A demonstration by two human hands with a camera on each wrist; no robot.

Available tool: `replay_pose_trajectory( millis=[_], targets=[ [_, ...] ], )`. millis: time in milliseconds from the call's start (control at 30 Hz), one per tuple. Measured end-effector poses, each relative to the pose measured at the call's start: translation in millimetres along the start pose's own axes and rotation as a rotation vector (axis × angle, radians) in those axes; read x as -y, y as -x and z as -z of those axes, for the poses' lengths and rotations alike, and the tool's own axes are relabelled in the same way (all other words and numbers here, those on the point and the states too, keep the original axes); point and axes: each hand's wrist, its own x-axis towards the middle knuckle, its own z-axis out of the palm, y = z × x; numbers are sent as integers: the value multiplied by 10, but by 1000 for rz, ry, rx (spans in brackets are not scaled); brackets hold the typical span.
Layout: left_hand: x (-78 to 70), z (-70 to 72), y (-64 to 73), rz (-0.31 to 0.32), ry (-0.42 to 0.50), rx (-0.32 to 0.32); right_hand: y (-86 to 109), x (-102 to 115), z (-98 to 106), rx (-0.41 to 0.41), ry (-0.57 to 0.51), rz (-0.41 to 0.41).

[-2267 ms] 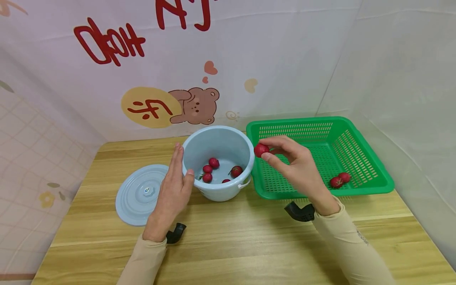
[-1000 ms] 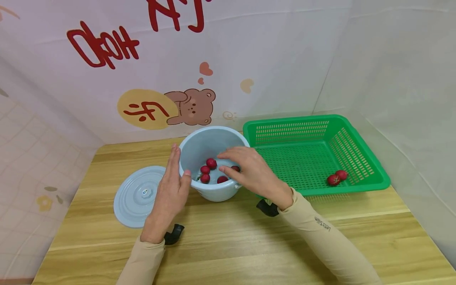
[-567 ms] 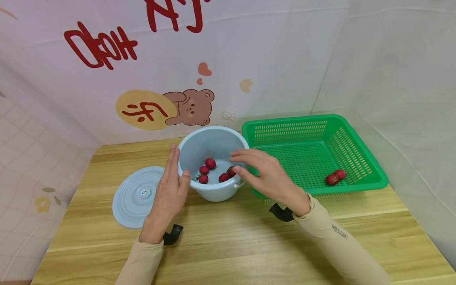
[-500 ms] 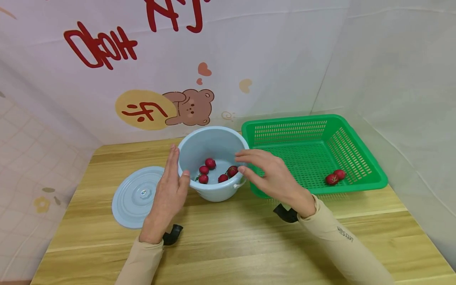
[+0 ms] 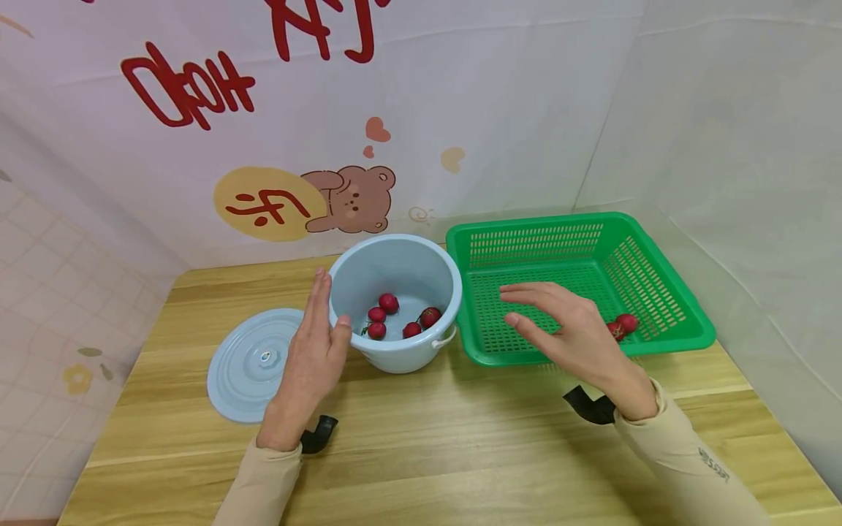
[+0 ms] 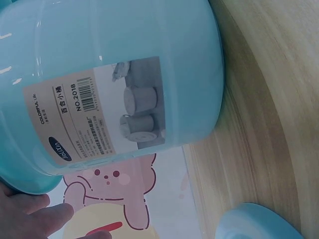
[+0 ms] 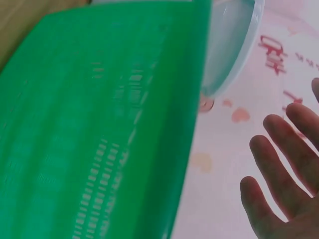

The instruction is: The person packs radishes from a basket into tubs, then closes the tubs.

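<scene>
My left hand [image 5: 316, 358] rests with straight fingers along the left side of a light blue bucket [image 5: 401, 358], fingertips at its rim. Several small red tomatoes [image 5: 430, 317] lie on the bucket's floor, some with green stalks. Over the green basket [image 5: 585, 219], my right hand [image 5: 572, 336] hovers with nothing in it, thumb and fingers apart. Two more tomatoes [image 5: 628, 323] sit in the basket's near right corner, one partly hidden behind that hand. In the right wrist view the spread fingers [image 7: 279, 169] are beside the basket wall [image 7: 184, 149].
A round light blue lid [image 5: 246, 380] lies flat on the wooden table [image 5: 421, 453], left of the bucket. The bucket's white handle [image 5: 445, 338] hangs on its right side, close to the basket. A printed cloth wall [image 5: 526, 109] stands behind.
My right hand carried a tomato from above the basket into the bucket and let it go. It has since moved back right over the basket. My left hand has stayed at the bucket.
</scene>
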Motion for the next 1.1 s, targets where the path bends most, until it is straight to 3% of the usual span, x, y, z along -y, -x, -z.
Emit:
replay_pose_trajectory(
  millis=[467, 700, 800, 1100],
  targets=[
    [-2, -8, -4, -1, 2, -3, 350, -399, 416, 35, 127, -128],
    [4, -7, -5, 4, 5, -4, 441, -593, 629, 214, 181, -267],
    [6, -5, -5, 4, 3, -3, 465, -679, 692, 285, 221, -288],
    [3, -3, -6, 3, 9, -3, 535, -902, 782, 407, 214, -378]
  ],
)
